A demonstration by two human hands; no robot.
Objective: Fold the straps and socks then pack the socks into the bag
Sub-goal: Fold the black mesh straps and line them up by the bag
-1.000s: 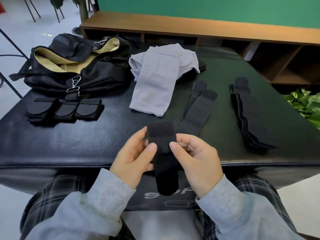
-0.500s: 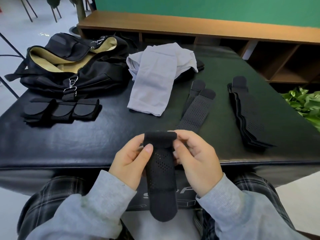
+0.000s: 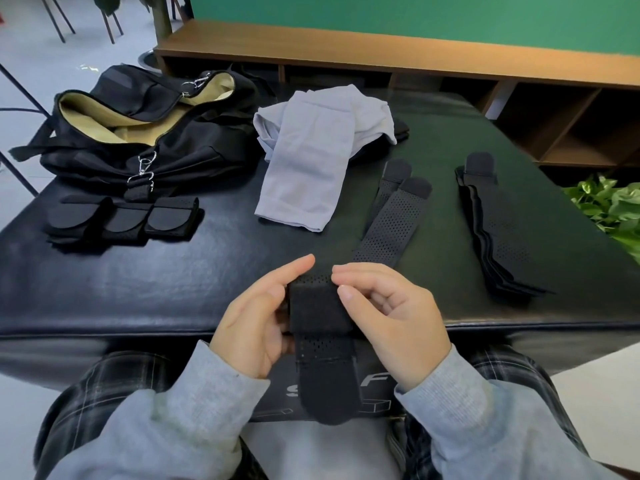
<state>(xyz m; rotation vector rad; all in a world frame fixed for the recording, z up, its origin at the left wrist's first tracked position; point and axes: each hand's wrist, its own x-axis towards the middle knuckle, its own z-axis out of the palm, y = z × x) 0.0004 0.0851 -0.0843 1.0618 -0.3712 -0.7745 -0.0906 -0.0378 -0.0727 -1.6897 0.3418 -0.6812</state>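
The black perforated strap is hanging over the counter edge, folded at its top, with the left hand and right hand fingers curling around and gripping its two side edges.

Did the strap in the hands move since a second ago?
Yes. The strap got folded over: its fuzzy top end, which stood up above the table edge, now lies bent down toward the person.

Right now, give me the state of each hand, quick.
Left hand: holding the left edge of the black strap, index finger stretched out.
Right hand: fingers curled, pinching the strap's top right edge.
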